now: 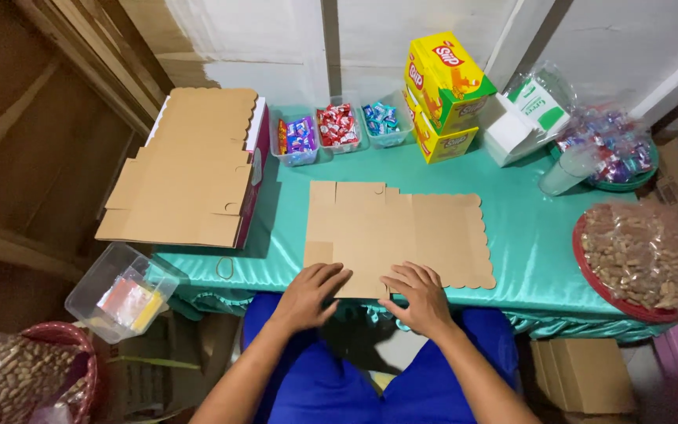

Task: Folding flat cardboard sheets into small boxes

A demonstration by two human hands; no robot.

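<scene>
Cardboard: one flat box blank (398, 235) under two open hands, left (308, 294), right (417, 298), pressing it.

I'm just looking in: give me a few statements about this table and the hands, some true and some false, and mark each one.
1. Both hands rest on the near edge of the flat cardboard box blank. True: the left hand and right hand press on it.
2. The tablecloth is red. False: it is teal green.
3. Three small clear tubs of wrapped candies stand at the back. True.
4. The yellow boxes lie on the floor. False: they are stacked on the table.
5. The stack of flat cardboard lies to the right of the hands. False: it is to the left.
</scene>
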